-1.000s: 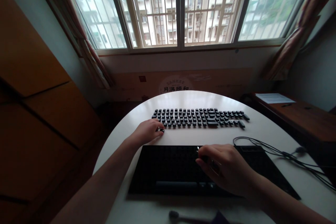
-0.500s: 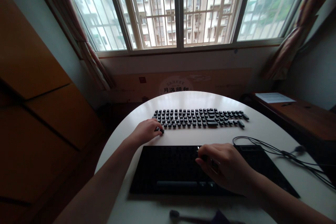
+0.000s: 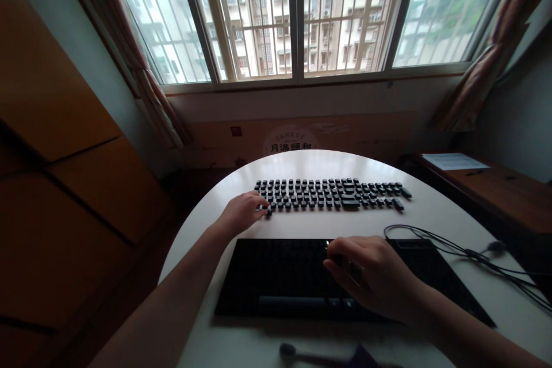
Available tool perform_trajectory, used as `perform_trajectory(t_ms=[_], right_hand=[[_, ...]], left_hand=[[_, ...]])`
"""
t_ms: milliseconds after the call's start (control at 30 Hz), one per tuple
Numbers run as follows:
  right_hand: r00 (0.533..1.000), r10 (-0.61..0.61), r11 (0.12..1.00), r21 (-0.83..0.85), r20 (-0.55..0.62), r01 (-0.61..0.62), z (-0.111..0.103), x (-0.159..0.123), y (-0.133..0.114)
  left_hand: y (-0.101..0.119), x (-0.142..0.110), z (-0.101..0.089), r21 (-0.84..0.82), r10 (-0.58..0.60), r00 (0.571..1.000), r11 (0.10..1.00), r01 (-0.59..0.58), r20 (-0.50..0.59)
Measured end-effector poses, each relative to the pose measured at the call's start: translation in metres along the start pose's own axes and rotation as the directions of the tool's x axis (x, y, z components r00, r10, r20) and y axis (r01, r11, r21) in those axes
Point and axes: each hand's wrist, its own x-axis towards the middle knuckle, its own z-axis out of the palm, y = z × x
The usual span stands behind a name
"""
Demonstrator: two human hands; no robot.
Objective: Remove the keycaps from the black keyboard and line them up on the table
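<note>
At the near-left corner of the laid-out dark keycaps (image 3: pixel 308 194), my left hand (image 3: pixel 245 211) has its thumb and fingers closed on a single keycap (image 3: pixel 269 213) at the white tabletop. A black keyboard (image 3: pixel 276 273) lies flat in front of me, its long spacebar still on the near side. Over the keyboard's middle, my right hand (image 3: pixel 366 267) is curled around what looks like a keycap puller (image 3: pixel 328 247). Only its shiny metal tip and a bit of its body show; the fingers hide the rest.
Black cables (image 3: pixel 470 253) trail off to the right of the round white table (image 3: pixel 202 299). At the near edge lies a brush (image 3: pixel 288 350) with dark bristles, beside something purple (image 3: pixel 361 357). A wooden desk (image 3: pixel 509 190) with a paper sheet (image 3: pixel 455 161) stands at the right.
My left hand has shifted the keycap slightly away from me, closer to the near row of keycaps. The right hand has stayed in place over the keyboard.
</note>
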Motion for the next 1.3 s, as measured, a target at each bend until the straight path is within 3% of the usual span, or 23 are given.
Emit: perform_trajectory(t_ms=[133,367,500,600,733,900,1133,1300], right_hand=[[0.999,0.046,0.997,0.056,0.008,-0.046,0.001,-0.003,0.002],[0.963,0.263,0.918,0.293,0.054,-0.267,0.008,-0.007,0.01],[0.938,0.323,0.781,0.524,0.126,-0.339,0.014,-0.008,0.004],[0.929,0.282,0.71,0.6,0.239,-0.37,0.022,-0.009,-0.007],[0.909,0.233,0.728,0.559,0.344,-0.398,0.034,-0.01,-0.017],[0.889,0.251,0.765,0.484,0.384,-0.425,0.04,-0.009,-0.02],[0.856,0.309,0.789,0.39,0.415,-0.474,0.043,-0.005,-0.021],[0.86,0.248,0.854,0.319,0.445,-0.411,0.041,-0.003,-0.025]], left_hand=[[-0.005,-0.001,-0.008,-0.004,-0.032,0.996,0.999,0.032,-0.079],[-0.006,-0.002,-0.017,-0.043,-0.041,0.981,0.999,0.033,-0.187],[0.028,-0.008,-0.017,-0.092,-0.004,0.972,0.996,-0.018,-0.235],[0.064,-0.015,-0.009,-0.216,0.204,0.978,0.953,-0.21,-0.053],[0.092,-0.021,0.011,-0.302,0.393,0.919,0.881,-0.364,0.038],[0.093,-0.019,0.028,-0.335,0.499,0.864,0.826,-0.453,0.063],[0.094,-0.016,0.03,-0.329,0.503,0.863,0.824,-0.461,0.05],[0.094,-0.017,0.031,-0.323,0.499,0.866,0.827,-0.46,0.045]])
